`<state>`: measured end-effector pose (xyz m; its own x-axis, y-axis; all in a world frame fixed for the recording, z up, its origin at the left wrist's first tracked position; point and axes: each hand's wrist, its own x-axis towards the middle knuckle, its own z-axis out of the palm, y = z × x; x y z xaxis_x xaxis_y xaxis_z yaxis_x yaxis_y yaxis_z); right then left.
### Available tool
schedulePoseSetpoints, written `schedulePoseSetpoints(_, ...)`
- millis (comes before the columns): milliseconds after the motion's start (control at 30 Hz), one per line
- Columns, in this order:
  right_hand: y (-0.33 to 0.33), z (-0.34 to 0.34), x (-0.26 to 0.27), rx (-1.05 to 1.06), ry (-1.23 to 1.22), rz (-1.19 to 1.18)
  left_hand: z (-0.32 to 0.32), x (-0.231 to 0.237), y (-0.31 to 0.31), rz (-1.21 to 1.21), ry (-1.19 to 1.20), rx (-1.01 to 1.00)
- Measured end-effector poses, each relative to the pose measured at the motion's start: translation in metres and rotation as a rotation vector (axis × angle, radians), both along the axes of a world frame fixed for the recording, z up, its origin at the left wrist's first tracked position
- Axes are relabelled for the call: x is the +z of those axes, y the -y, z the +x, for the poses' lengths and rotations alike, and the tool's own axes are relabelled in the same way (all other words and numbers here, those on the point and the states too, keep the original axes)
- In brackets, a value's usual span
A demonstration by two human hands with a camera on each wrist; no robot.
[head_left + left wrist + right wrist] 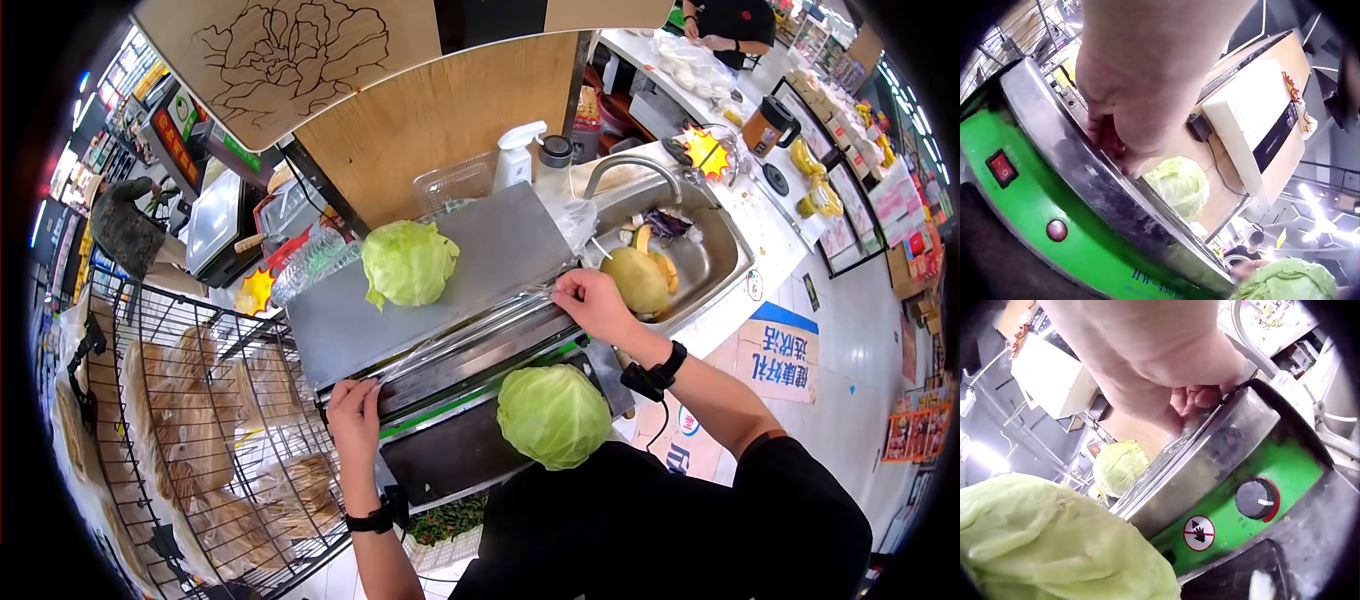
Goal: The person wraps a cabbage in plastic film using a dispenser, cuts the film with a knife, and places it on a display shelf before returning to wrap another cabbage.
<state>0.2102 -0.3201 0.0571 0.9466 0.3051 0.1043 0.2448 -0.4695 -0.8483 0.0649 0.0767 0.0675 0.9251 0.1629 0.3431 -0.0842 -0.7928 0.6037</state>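
Observation:
Both hands are at a film wrapping machine with a green front panel. My left hand pinches the clear plastic film at its left end. At the other end, beside the sink, my right hand pinches the same film with curled fingers. The film stretches between them along the metal bar. Beyond it, one pale green cabbage sits on the grey metal top. A second cabbage lies in front, over the black plate and close to the body.
Right of the machine, a steel sink holds a yellowish melon and scraps under a curved faucet. A spray bottle stands behind the metal top. On the left is a wire rack with bagged goods. Another person works at the far counter.

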Motion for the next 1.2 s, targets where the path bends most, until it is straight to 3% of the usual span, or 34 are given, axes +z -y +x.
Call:
schedulePoseSetpoints(33, 0.001, 0.000, 0.001, 0.036, 0.007, -0.016, 0.000, 0.005, 0.004, -0.019, -0.012, 0.040)
schedulePoseSetpoints(133, 0.012, 0.005, 0.007, 0.252, 0.386, -0.029, -0.003, 0.006, 0.000, -0.045, -0.028, 0.049)
schedulePoseSetpoints(267, 0.028, -0.002, 0.009, 0.335, 0.268, 0.112, -0.010, 0.003, -0.006, 0.047, -0.022, -0.039)
schedulePoseSetpoints(367, 0.037, 0.001, -0.006, 0.184, -0.218, 0.220, -0.013, 0.008, -0.004, 0.054, -0.027, -0.041)
schedulePoseSetpoints(500, 0.026, -0.002, 0.011, 0.192, -0.104, 0.034, -0.011, 0.009, -0.002, 0.074, -0.015, -0.044)
schedulePoseSetpoints(600, 0.029, 0.007, 0.007, 0.415, 0.380, -0.090, -0.012, 0.010, -0.005, 0.109, 0.009, -0.042)
schedulePoseSetpoints(900, 0.034, 0.011, 0.042, 0.185, 0.203, -0.009, -0.015, 0.032, -0.014, 0.130, -0.014, -0.049)
schedulePoseSetpoints(1000, 0.033, 0.018, 0.058, 0.300, 0.134, -0.125, -0.008, 0.035, -0.013, 0.144, -0.036, -0.086)
schedulePoseSetpoints(1133, 0.030, 0.017, 0.041, 0.354, 0.505, -0.270, -0.001, 0.033, -0.017, 0.153, -0.015, -0.076)
schedulePoseSetpoints(1200, 0.027, 0.018, 0.035, 0.269, 0.474, -0.238, -0.002, 0.035, -0.015, 0.146, -0.028, -0.060)
